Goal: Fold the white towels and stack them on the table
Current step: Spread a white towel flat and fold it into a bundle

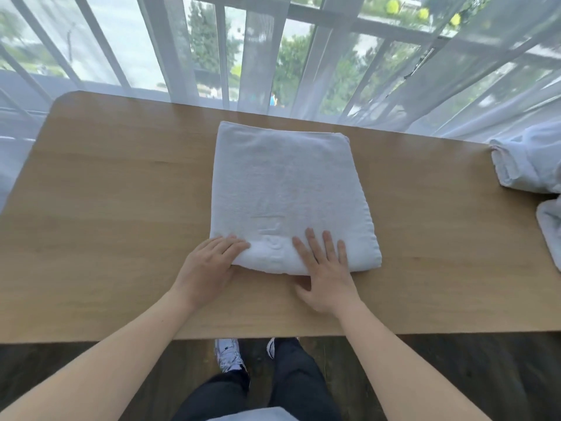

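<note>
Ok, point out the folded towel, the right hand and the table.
folded towel [288,189], head view, middle of its top face
right hand [326,275], head view, back of the hand
table [121,192], head view, bare wood left of the towel

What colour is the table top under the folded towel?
Light brown wood grain; the table shows best in the head view, around the folded towel.

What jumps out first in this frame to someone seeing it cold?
The folded white towel lying flat mid-table, with both hands on its near edge: the left hand at the near-left corner, the right hand with fingers spread flat on top. Next, more white towels bunched at the wooden table's right edge, and the sheer curtain over the window behind.
</note>
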### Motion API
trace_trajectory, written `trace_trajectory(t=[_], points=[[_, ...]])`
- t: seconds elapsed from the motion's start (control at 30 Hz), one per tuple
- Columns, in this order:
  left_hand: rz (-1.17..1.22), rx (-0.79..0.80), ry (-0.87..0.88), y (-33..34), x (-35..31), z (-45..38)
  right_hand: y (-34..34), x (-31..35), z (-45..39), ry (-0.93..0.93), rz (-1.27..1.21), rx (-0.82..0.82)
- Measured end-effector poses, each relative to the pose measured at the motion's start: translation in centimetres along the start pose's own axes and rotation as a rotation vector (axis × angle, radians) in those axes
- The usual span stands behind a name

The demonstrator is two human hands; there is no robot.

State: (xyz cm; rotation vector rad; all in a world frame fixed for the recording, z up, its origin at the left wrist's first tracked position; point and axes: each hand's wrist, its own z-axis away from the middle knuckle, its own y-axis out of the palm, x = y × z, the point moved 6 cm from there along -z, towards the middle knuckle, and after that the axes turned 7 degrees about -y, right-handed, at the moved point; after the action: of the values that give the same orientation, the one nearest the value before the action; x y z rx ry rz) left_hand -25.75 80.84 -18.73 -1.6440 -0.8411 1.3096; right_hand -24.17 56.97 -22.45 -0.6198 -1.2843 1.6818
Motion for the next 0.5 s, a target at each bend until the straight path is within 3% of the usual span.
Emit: trace_trajectory(t=[0.17,0.27,0.37,0.5], points=[[0.084,0.084,-0.039,-1.7,0.4,-1.4,-2.0,-2.1,0.4,-0.007,-0.054,-0.020],[0.270,0.204,-0.194,-2.9,1.4,-3.0,-3.8,-3.9,-0.1,-0.027,-0.103,0.033],[0.507,0.292,-0.396,-4.1,2.4,-4.6,-6.5,-5.9,-1.3,0.051,-0.324,0.068],[0.709,0.338,-0.469,-5.4,3.2,-7.4,-11.1,-7.8,-3.9,0.047,-0.482,0.107]])
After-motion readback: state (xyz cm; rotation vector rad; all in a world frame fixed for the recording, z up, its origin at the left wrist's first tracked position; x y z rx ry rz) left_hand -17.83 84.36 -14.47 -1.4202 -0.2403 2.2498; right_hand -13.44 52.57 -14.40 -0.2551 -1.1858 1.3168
